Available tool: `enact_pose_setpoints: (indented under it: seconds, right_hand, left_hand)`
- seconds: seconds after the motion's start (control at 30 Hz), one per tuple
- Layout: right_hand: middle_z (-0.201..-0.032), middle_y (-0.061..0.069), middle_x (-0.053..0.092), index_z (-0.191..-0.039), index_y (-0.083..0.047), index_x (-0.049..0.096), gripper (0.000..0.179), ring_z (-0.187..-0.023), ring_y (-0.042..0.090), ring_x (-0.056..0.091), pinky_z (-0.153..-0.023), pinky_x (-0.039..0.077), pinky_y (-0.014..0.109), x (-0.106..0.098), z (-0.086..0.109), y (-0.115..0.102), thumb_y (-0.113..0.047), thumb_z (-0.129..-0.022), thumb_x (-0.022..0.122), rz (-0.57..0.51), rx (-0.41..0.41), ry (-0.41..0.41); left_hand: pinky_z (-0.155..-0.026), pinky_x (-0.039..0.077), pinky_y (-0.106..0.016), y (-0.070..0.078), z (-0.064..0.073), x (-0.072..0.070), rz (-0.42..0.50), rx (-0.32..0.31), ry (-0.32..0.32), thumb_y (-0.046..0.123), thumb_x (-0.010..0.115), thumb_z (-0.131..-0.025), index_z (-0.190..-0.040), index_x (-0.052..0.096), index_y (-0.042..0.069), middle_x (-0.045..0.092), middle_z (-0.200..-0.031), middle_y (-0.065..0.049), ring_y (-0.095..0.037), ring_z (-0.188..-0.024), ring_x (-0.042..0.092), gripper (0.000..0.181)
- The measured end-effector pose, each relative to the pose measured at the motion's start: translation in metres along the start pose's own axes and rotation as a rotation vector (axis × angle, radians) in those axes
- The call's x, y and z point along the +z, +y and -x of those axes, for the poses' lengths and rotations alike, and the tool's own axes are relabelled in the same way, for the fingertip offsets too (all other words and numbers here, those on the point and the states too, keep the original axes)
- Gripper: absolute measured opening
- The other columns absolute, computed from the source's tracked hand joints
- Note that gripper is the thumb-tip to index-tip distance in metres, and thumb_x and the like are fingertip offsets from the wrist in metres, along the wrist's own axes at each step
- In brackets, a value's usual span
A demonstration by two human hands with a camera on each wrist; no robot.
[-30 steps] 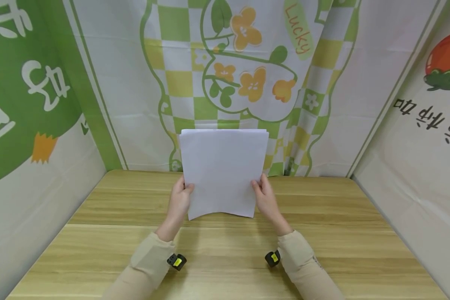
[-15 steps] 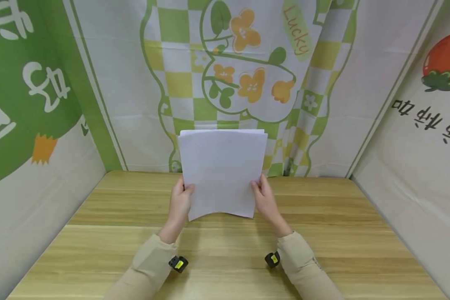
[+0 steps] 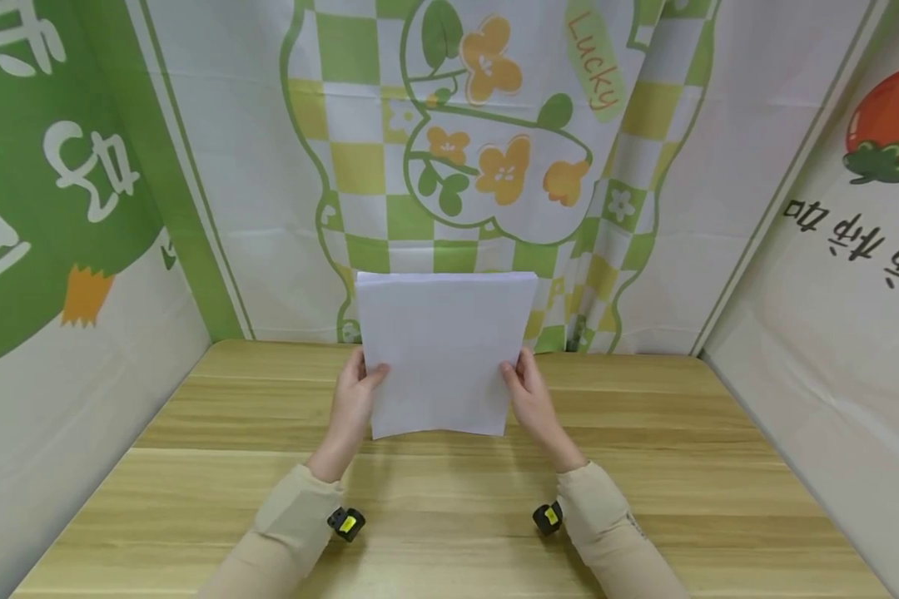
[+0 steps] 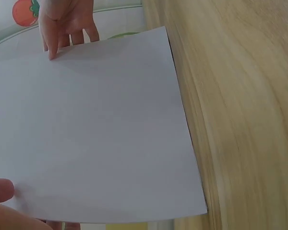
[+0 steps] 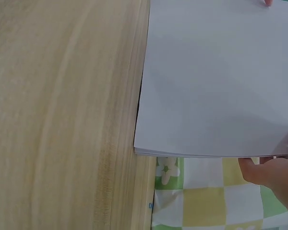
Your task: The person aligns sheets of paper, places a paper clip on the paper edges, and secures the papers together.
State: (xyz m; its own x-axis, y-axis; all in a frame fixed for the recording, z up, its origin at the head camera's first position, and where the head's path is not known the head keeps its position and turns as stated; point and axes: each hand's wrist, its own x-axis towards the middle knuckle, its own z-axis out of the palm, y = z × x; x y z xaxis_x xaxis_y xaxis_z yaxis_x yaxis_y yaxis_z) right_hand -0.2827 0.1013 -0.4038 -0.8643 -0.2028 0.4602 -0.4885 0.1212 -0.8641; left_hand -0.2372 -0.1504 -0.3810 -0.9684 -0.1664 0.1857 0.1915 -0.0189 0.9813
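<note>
Wood-grain table (image 3: 449, 516), cloth walls around it. Far left: green panel (image 3: 3, 125) with white characters. Next, my left hand (image 3: 350, 403), gripping the left edge of the white paper stack (image 3: 445, 349), thumb on the near face, fingers behind. Stack held up between my hands, in front of the checked curtain (image 3: 355, 166); cannot tell whether its lower edge touches the wood. My right hand (image 3: 532, 401) grips the right edge, thumb likewise in front. Far right: printed tomato (image 3: 891, 121).
</note>
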Motion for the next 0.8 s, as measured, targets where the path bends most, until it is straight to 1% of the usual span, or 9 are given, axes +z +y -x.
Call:
enact_pose_setpoints:
  seconds: [0.07, 0.13, 0.2, 0.23, 0.43, 0.47, 0.53, 0.63, 0.8]
  right_hand:
    - [-0.120, 0.027, 0.053, -0.126, 0.009, 0.039, 0.030, -0.109, 0.022, 0.050, -0.088, 0.042, 0.018, -0.001, 0.000, 0.002, -0.007, -0.101, 0.041, -0.006, 0.001, -0.004]
    - [-0.123, 0.028, 0.052, -0.128, 0.009, 0.039, 0.032, -0.114, 0.028, 0.050, -0.093, 0.043, 0.022, -0.002, 0.000, 0.004, -0.007, -0.100, 0.042, -0.002, 0.009, -0.012]
    - [-0.126, 0.028, 0.052, -0.129, 0.008, 0.039, 0.034, -0.118, 0.033, 0.050, -0.097, 0.043, 0.028, -0.002, 0.001, 0.005, -0.008, -0.100, 0.043, 0.003, 0.022, -0.016]
    - [-0.126, 0.029, 0.051, -0.130, 0.009, 0.039, 0.034, -0.118, 0.035, 0.050, -0.096, 0.043, 0.027, -0.002, 0.002, 0.002, -0.007, -0.100, 0.044, 0.004, 0.035, -0.018]
    - [-0.123, 0.027, 0.055, -0.130, 0.007, 0.042, 0.037, -0.114, 0.036, 0.054, -0.091, 0.047, 0.026, -0.004, 0.003, 0.005, -0.006, -0.097, 0.051, 0.025, 0.101, -0.036]
    - [-0.122, 0.026, 0.055, -0.130, 0.006, 0.042, 0.037, -0.114, 0.035, 0.054, -0.091, 0.047, 0.030, -0.005, 0.002, 0.009, -0.007, -0.096, 0.053, 0.035, 0.107, -0.043]
    - [-0.122, 0.026, 0.055, -0.131, 0.006, 0.043, 0.040, -0.113, 0.037, 0.055, -0.091, 0.048, 0.035, -0.006, 0.002, 0.010, -0.005, -0.094, 0.055, 0.057, 0.117, -0.058]
    - [-0.121, 0.026, 0.055, -0.132, 0.005, 0.043, 0.042, -0.112, 0.038, 0.056, -0.091, 0.049, 0.039, -0.008, 0.002, 0.014, -0.002, -0.093, 0.056, 0.092, 0.124, -0.084]
    - [-0.124, 0.028, 0.055, -0.136, 0.004, 0.040, 0.047, -0.111, 0.039, 0.057, -0.091, 0.049, 0.046, -0.009, 0.004, 0.015, 0.000, -0.092, 0.057, 0.136, 0.118, -0.122]
  left_hand:
    - [-0.102, 0.033, -0.038, -0.001, 0.000, -0.002, -0.011, -0.007, -0.009, 0.003, 0.043, -0.096, -0.135, 0.039, -0.002, 0.047, -0.134, -0.020, -0.027, -0.120, 0.045, 0.039]
    - [-0.103, 0.034, -0.039, -0.002, 0.000, -0.003, -0.024, -0.013, -0.014, 0.003, 0.043, -0.096, -0.135, 0.039, -0.003, 0.047, -0.134, -0.021, -0.028, -0.121, 0.045, 0.039]
    - [-0.102, 0.036, -0.041, -0.004, 0.000, -0.004, -0.045, -0.024, -0.013, 0.003, 0.044, -0.096, -0.134, 0.040, -0.004, 0.048, -0.132, -0.023, -0.030, -0.120, 0.046, 0.039]
    - [-0.103, 0.036, -0.042, -0.005, 0.000, -0.004, -0.054, -0.027, -0.014, 0.002, 0.044, -0.096, -0.134, 0.040, -0.005, 0.048, -0.133, -0.024, -0.031, -0.120, 0.046, 0.039]
    - [-0.110, 0.031, -0.049, -0.006, 0.001, -0.006, -0.080, -0.031, -0.055, 0.001, 0.042, -0.096, -0.138, 0.036, -0.006, 0.044, -0.139, -0.025, -0.035, -0.130, 0.041, 0.043]
    - [-0.110, 0.031, -0.049, -0.005, 0.001, -0.006, -0.084, -0.033, -0.062, 0.001, 0.041, -0.097, -0.139, 0.036, -0.006, 0.043, -0.140, -0.025, -0.036, -0.131, 0.041, 0.043]
    - [-0.109, 0.031, -0.050, -0.006, 0.001, -0.007, -0.102, -0.045, -0.067, 0.002, 0.041, -0.097, -0.139, 0.036, -0.007, 0.042, -0.141, -0.026, -0.038, -0.131, 0.040, 0.043]
    - [-0.108, 0.033, -0.052, -0.008, 0.003, -0.008, -0.132, -0.055, -0.070, 0.002, 0.040, -0.097, -0.139, 0.036, -0.007, 0.041, -0.141, -0.028, -0.040, -0.131, 0.040, 0.042]
    - [-0.103, 0.038, -0.054, -0.008, 0.006, -0.008, -0.183, -0.018, -0.068, 0.002, 0.038, -0.096, -0.139, 0.036, -0.008, 0.043, -0.138, -0.031, -0.044, -0.126, 0.044, 0.044]
